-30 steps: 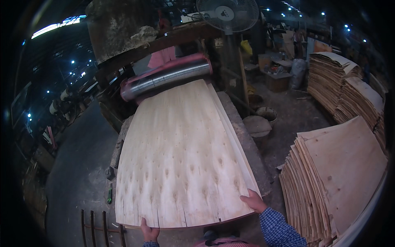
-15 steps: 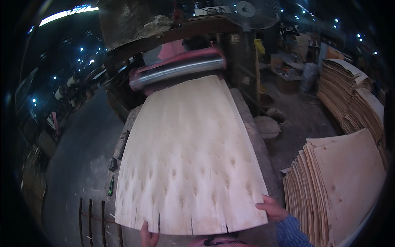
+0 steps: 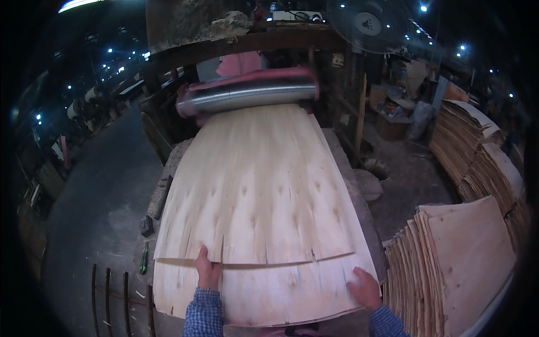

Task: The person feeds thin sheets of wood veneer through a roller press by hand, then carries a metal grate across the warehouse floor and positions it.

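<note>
A pale wood veneer sheet with dark knots and splits in its near edge lies lengthwise ahead of me, its far end at the roller. Under it, a second veneer sheet shows along the near end and right side. My left hand grips the upper sheet's near edge, thumb on top; its other fingers are mostly hidden. Over the lower sheet's right near corner is my right hand, off the upper sheet, fingers slightly apart. Whether it touches the lower sheet is unclear.
A metal roller with pink ends spans the machine at the far end. Veneer stacks stand at the right. A green-handled cutter and a dark block lie on the table's left edge. Metal bars stand at lower left.
The upper sheet has moved away from me toward the roller, baring the lower sheet's near end. My left hand has moved forward with it. My right hand has come off its edge.
</note>
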Action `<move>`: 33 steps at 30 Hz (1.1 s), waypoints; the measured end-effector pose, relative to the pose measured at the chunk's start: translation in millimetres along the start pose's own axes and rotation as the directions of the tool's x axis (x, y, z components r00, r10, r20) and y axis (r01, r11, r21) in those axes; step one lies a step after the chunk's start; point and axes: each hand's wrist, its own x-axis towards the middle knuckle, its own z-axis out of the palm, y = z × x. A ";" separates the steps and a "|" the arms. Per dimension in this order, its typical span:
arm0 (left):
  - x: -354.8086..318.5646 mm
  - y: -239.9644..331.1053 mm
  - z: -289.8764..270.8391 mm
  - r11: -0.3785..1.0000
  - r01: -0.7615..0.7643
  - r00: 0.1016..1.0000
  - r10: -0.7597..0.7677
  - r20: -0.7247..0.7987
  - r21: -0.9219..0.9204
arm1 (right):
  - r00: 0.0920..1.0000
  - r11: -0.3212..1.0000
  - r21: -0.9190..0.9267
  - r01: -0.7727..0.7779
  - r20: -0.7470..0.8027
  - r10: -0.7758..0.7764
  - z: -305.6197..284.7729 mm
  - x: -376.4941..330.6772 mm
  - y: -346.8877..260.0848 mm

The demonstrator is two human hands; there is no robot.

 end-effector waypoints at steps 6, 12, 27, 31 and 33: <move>92.4 -16.1 42.4 0.991 0.030 0.999 -0.026 -0.036 0.130 | 0.990 0.969 -0.237 -0.070 -0.139 0.038 21.9 -39.1 -7.5; 165.3 -11.2 57.7 0.929 0.112 0.989 -0.139 0.051 0.352 | 0.978 0.958 -0.231 -0.171 -0.159 0.136 12.1 -37.7 -8.5; -219.9 8.3 -68.0 0.863 0.364 0.931 -0.346 -0.114 0.352 | 0.939 0.939 0.013 -0.344 -0.015 0.344 -42.9 12.6 45.1; -243.2 -2.8 -119.2 0.898 0.402 0.916 -0.398 -0.059 0.181 | 0.932 0.593 0.720 -0.360 0.309 0.190 -72.5 33.5 31.9; -246.1 -12.0 -177.2 0.823 0.561 0.823 -0.544 0.162 -0.085 | 0.902 0.611 0.692 -0.384 0.422 0.089 -83.3 58.4 -0.7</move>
